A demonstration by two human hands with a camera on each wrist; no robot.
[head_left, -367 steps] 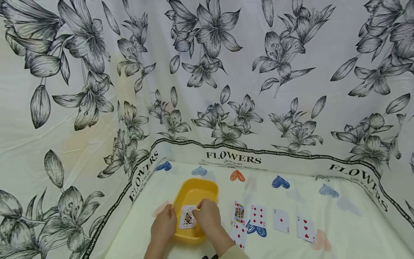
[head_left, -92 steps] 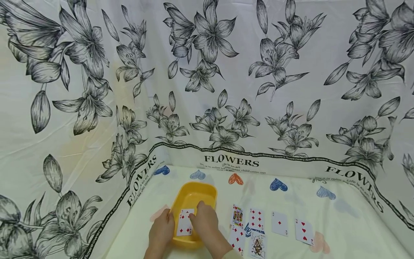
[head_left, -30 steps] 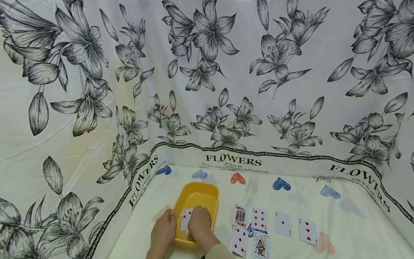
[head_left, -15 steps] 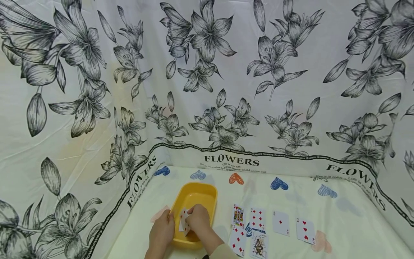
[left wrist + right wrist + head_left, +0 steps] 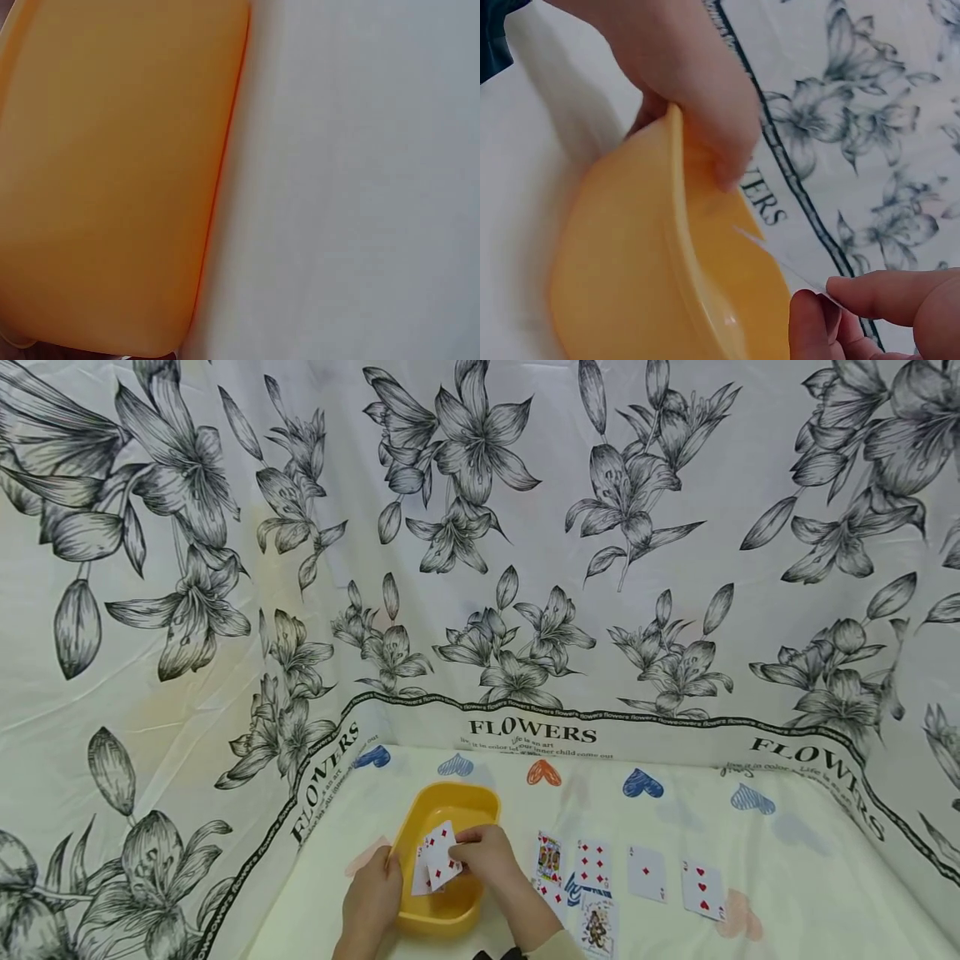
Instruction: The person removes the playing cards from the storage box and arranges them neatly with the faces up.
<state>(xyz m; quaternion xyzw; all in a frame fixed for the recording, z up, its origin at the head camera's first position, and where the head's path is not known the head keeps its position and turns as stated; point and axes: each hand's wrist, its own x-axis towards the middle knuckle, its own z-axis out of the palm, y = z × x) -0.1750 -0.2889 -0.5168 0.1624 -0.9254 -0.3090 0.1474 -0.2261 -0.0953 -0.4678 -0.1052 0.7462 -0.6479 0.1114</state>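
Note:
A yellow plastic basin [image 5: 442,927] stands on the cloth, tilted-looking in the right wrist view. My left hand [image 5: 372,893] grips its left rim, thumb on the inner side. Between thumb and fingers my right hand [image 5: 487,857] pinches a playing card [image 5: 442,856] with red diamonds, held face up over the basin. Seen almost edge-on in the right wrist view, the card [image 5: 780,262] is a thin pale line. Beneath it, partly covered, another card [image 5: 420,881] lies in the basin. The left wrist view shows the basin's outer wall [image 5: 112,165] and no fingers clearly.
Face-up cards lie right of the basin: a red face card [image 5: 549,853] overlapping a diamonds card [image 5: 551,893], a six of diamonds [image 5: 592,860], an ace of diamonds [image 5: 646,872], a three of hearts [image 5: 702,889] and a joker [image 5: 597,925]. A flower-printed curtain [image 5: 480,527] hangs behind.
The joker, in the basin at first, came to lie below the six of diamonds. Since then my right hand has lifted a diamonds card off the basin's cards. My left hand stays on the rim.

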